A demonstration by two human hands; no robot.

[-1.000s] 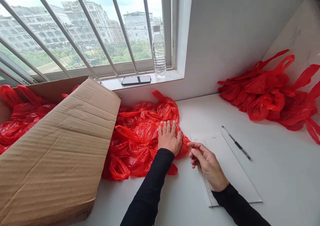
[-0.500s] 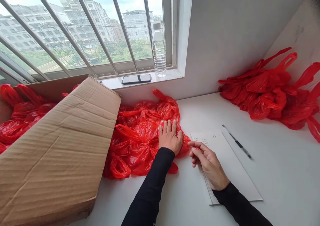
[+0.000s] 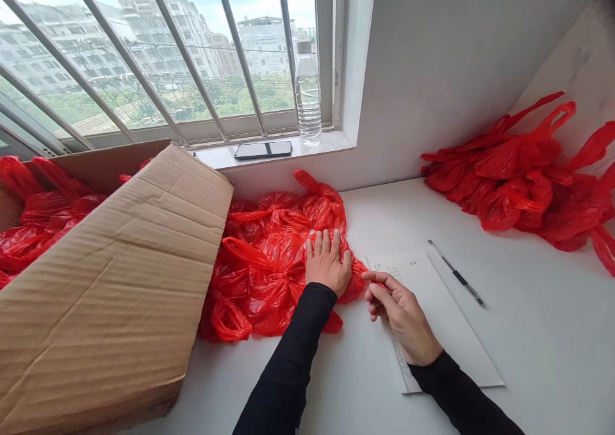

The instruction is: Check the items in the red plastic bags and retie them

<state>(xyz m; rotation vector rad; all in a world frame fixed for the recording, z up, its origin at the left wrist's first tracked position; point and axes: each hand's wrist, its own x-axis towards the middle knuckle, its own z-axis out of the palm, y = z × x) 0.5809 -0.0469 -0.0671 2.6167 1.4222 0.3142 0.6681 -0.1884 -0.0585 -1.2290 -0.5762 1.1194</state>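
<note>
My left hand (image 3: 328,267) lies flat, palm down with its fingers stretched out, on a red plastic bag (image 3: 354,284). At that bag's right end, the thumb and fingers of my right hand (image 3: 402,316) are pinched around its twisted tip. What the bag contains is hidden. Several other knotted red plastic bags (image 3: 281,275) are bunched to the left of it on the white table (image 3: 355,371). Beneath my right hand is a notebook (image 3: 446,339) with some handwriting on its page.
A cardboard box (image 3: 120,262) with red bags inside fills the left side. A pen (image 3: 456,273) lies right of the notebook. More red bags (image 3: 519,172) are heaped by the wall at the back right. On the windowsill are a phone (image 3: 263,150) and a water bottle (image 3: 307,95).
</note>
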